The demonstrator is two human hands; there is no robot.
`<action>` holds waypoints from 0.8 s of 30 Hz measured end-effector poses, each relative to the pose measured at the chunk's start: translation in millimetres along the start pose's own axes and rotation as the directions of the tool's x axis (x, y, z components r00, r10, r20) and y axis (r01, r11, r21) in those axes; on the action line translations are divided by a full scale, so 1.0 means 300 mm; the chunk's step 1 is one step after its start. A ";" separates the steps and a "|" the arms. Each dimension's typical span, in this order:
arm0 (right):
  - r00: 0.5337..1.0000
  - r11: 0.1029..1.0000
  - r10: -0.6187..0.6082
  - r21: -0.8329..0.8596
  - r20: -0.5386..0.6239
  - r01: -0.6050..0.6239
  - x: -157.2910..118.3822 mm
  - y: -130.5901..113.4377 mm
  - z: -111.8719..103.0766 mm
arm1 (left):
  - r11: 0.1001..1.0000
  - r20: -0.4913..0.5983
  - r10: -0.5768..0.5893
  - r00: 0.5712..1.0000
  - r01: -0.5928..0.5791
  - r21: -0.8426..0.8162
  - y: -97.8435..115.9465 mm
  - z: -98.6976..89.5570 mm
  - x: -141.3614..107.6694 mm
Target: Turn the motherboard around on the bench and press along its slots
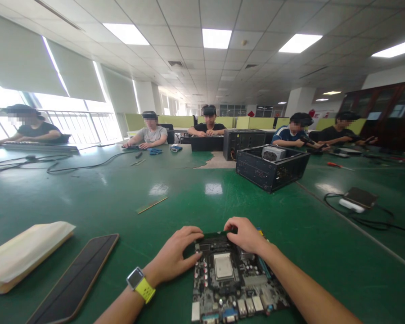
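A motherboard [234, 288] lies on the green table right in front of me, its ports towards me and a silvery processor [223, 266] in its socket. Along its far edge runs a thin green-edged strip that looks like a memory module [218, 233]. My left hand [175, 253], with a yellow-strapped watch [141, 284] on the wrist, has its fingers stretched to the strip's left end and its thumb apart at the board's left edge. Curled over the strip's right end, my right hand [245, 235] has thumb and fingers closed on it; the fingertips are partly hidden.
To the left lie a phone-like dark slab [77, 279] and a cream paper packet [27, 254]. A thin stick [152, 205] is farther ahead. An open computer case [272, 168] stands ahead right, near a black box with cables [359, 198]. Several people sit across the table.
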State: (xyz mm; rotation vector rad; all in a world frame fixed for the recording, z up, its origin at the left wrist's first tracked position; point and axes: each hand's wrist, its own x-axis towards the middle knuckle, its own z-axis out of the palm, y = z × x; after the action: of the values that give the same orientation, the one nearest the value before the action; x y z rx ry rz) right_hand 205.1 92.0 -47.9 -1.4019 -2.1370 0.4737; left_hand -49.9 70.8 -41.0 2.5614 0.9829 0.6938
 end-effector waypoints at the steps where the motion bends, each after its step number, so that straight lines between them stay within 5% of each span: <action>1: 1.000 0.999 -0.006 0.032 -0.014 0.006 -0.002 0.003 0.005 | 1.000 0.004 -0.002 1.000 0.002 -0.006 0.004 -0.001 0.001; 6: 0.999 0.988 0.018 0.153 -0.048 -0.011 -0.009 0.019 0.023 | 0.999 0.018 -0.015 1.000 0.016 -0.039 0.009 -0.001 0.000; 24: 0.996 0.982 0.009 0.190 -0.092 0.008 -0.011 0.027 0.032 | 0.999 0.012 -0.031 0.999 0.031 -0.012 -0.011 0.005 -0.004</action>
State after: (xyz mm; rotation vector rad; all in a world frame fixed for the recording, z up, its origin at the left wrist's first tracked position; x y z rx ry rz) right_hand 206.1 92.0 -60.9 -1.2922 -1.9617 0.5851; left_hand -51.6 72.2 -44.2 2.5317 1.0092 0.6736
